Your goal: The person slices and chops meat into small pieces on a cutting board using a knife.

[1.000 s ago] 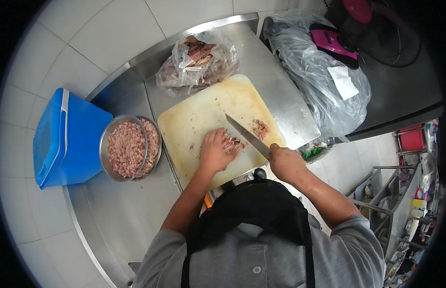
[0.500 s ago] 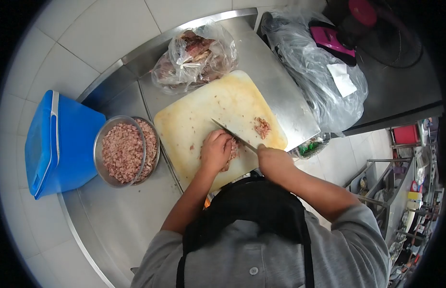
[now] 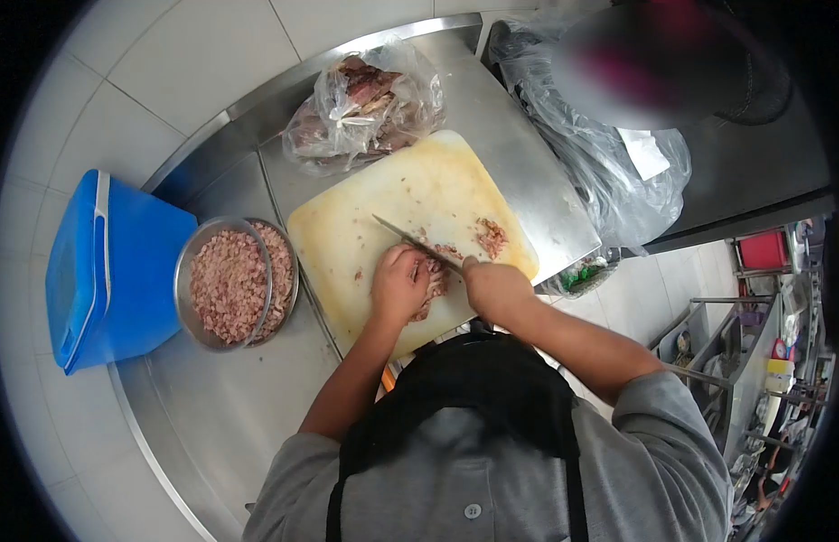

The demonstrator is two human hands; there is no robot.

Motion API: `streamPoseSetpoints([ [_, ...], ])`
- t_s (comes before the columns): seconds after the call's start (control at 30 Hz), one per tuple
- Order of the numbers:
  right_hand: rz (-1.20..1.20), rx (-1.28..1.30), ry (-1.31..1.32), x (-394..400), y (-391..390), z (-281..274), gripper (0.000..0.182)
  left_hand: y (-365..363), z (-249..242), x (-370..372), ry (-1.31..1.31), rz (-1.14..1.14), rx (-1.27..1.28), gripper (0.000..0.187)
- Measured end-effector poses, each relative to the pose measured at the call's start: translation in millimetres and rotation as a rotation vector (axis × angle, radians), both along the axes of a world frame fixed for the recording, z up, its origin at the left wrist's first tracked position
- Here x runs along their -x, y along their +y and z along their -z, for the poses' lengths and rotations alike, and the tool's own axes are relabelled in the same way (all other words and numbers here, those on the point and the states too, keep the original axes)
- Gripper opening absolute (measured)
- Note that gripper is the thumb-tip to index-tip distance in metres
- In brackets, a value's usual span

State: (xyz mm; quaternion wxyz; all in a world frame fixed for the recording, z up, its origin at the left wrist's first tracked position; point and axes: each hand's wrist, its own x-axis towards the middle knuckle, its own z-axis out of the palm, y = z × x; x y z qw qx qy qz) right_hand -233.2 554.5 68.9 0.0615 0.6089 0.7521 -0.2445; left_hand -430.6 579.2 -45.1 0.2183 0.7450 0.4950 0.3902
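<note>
On a yellowed white cutting board, my left hand presses down on a piece of meat with its fingers curled over it. My right hand grips the handle of a knife, whose blade points up and left just beyond my left fingertips. Fine chopped bits lie along the blade. A small heap of chopped meat sits near the board's right edge. Part of the meat is hidden under my left hand.
Two bowls of diced meat stand left of the board, beside a blue cooler. A clear bag of meat lies behind it. Right of the steel counter is a large plastic bag; a blurred round shape covers the upper right.
The knife and my right hand have shifted left, and chopped bits now show along the blade. My left hand stays on the meat. A blurred shape has come in at upper right.
</note>
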Motion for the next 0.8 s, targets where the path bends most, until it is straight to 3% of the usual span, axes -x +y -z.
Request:
streamPoseSetpoints([
  [0.13, -0.02, 0.097, -0.099, -12.7, -13.8, -65.2, 0.022, -4.6, -17.3, -5.2, -0.041, -0.114, -0.082, 0.013],
  [0.23, -0.009, 0.151, -0.097, -9.4, -21.5, -58.6, 0.023, -4.1, -5.5, -0.9, -0.042, -0.058, -0.002, 0.012],
  [0.27, -0.044, -0.011, -0.015, -4.0, -16.0, 1.2, 0.024, -4.5, -5.3, -1.2, -0.018, -0.051, -0.014, 0.011],
  [0.43, 0.026, 0.04, 0.004, 8.3, -6.4, -0.9, 0.026, -3.5, 3.1, 1.4, 0.016, -0.023, -0.053, 0.008],
  [0.5, 0.031, 0.083, 0.037, -0.3, 2.6, -2.9, 0.027, -3.2, 6.5, 3.5, 0.039, 0.008, 0.062, 0.028],
  [0.53, 0.034, 0.077, 0.042, -3.6, 4.6, -2.9, 0.027, -8.2, -6.4, 3.1, 0.044, 0.012, 0.057, 0.028],
  [0.6, 0.048, 0.141, 0.041, -10.9, 7.4, -0.5, 0.029, -22.1, -42.9, 1.6, 0.272, -0.012, -0.066, 0.056],
  [0.63, 0.047, 0.139, 0.044, -13.3, 7.2, 4.2, 0.029, -22.9, -38.3, 2.4, 0.275, -0.013, -0.068, 0.056],
  [0.7, 0.06, 0.079, 0.06, -14.6, 4.4, 15.3, 0.029, -28.1, -19.5, 6.6, 0.268, 0.016, -0.009, 0.077],
  [0.8, 0.034, 0.047, 0.051, -16.8, 5.0, 11.7, 0.027, -29.8, -4.9, -1.3, 0.276, -0.068, -0.025, 0.076],
])
